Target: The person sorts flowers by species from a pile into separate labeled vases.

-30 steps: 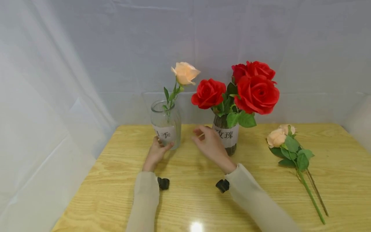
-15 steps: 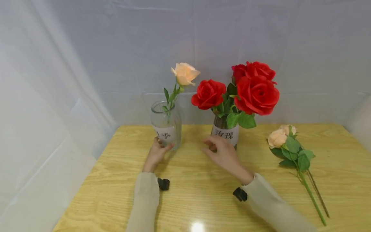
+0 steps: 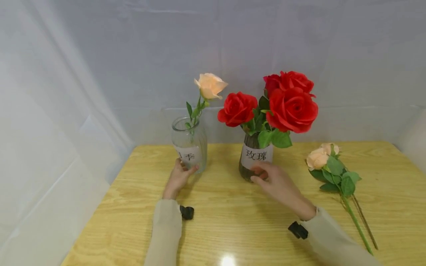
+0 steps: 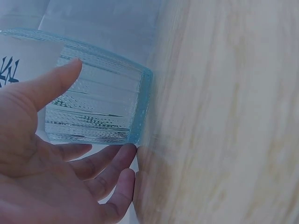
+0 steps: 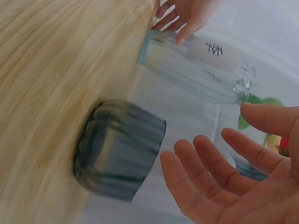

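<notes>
A clear ribbed glass vase (image 3: 202, 147) with a white label stands at the table's left rear, one peach rose (image 3: 210, 86) leaning in it. My left hand (image 3: 176, 180) holds this vase low down. In the left wrist view the thumb lies over the front and the fingers reach round the base (image 4: 140, 107). Several red roses (image 3: 293, 109) fill a dark ribbed vase (image 3: 246, 174), also labelled. Before its lower right side is my right hand (image 3: 281, 186), fingers loosely bent and holding nothing. The right wrist view shows a gap between those fingers and the dark vase (image 5: 124, 154).
Peach roses (image 3: 317, 159) with green leaves and long stems lie on the right of the wooden table (image 3: 226, 221). Pale sheeting (image 3: 149, 55) hangs behind the table and at its left.
My right hand has moved right and toward me, from between the vases to the front of the dark one. The left hand stays at the clear vase.
</notes>
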A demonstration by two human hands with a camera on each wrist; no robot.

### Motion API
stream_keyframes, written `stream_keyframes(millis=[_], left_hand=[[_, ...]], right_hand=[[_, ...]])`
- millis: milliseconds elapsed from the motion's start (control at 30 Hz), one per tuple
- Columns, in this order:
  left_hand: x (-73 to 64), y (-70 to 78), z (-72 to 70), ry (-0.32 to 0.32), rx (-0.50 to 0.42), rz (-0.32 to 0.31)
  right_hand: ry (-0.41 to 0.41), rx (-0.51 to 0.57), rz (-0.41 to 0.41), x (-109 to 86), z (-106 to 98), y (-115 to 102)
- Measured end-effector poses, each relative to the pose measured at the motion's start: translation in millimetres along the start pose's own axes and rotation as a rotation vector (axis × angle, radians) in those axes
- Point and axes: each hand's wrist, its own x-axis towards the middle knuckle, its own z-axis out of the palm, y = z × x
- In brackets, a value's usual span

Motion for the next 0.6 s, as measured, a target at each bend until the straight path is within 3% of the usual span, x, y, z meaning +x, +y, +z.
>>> stream_keyframes(millis=[233, 600], left_hand=[[0.7, 0.5, -0.1, -0.014, -0.027, 0.003], [0.5, 0.6, 0.3, -0.015, -0.031, 0.0]], right_hand=[[0.014, -0.049, -0.005, -13.0, -20.6, 10.9], [0.065, -0.152, 0.053, -34.0, -48.3, 31.3]])
